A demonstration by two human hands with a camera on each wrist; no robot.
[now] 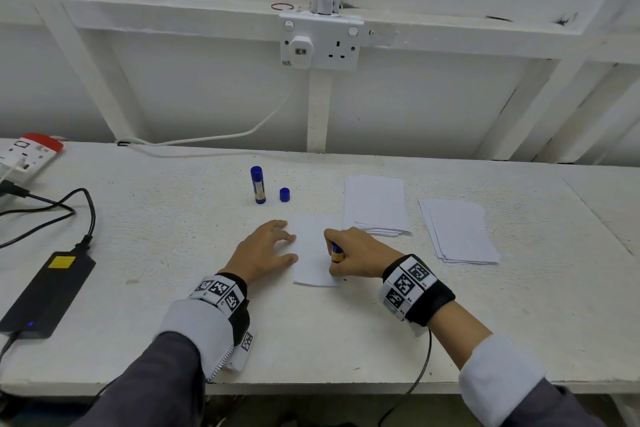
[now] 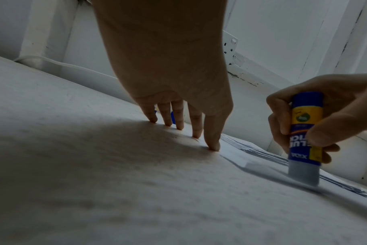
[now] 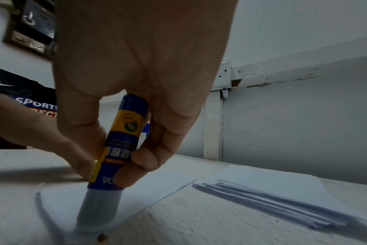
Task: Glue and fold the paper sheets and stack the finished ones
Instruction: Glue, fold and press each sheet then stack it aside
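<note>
The right hand (image 1: pixel 356 253) gripped a glue stick (image 1: pixel 336 252) upside down, and the head view showed only a small blue and yellow part of it between the fingers. The right wrist view gave what the head view hid: the glue end (image 3: pixel 98 213) was pressed on the near right part of the sheet (image 1: pixel 311 253), and the thumb and curled fingers (image 3: pixel 144 159) were closed around the label. The left hand (image 1: pixel 263 253) lay wide and flat beside the sheet. In the left wrist view its fingertips (image 2: pixel 213 146) touched down at the left edge of the sheet; the head view could not show this contact well.

Right of the sheet lay two stacks of paper, one stack (image 1: pixel 375 206) just beside the right hand and another stack (image 1: pixel 457 232) further right. Behind the sheet a second glue stick (image 1: pixel 258 185) stood upright with a loose cap (image 1: pixel 284 194) near it. On the left side of the table (image 1: pixel 173 236) lay a black adapter (image 1: pixel 48 291) with its cable. On the wall behind was a socket (image 1: pixel 320 42)
</note>
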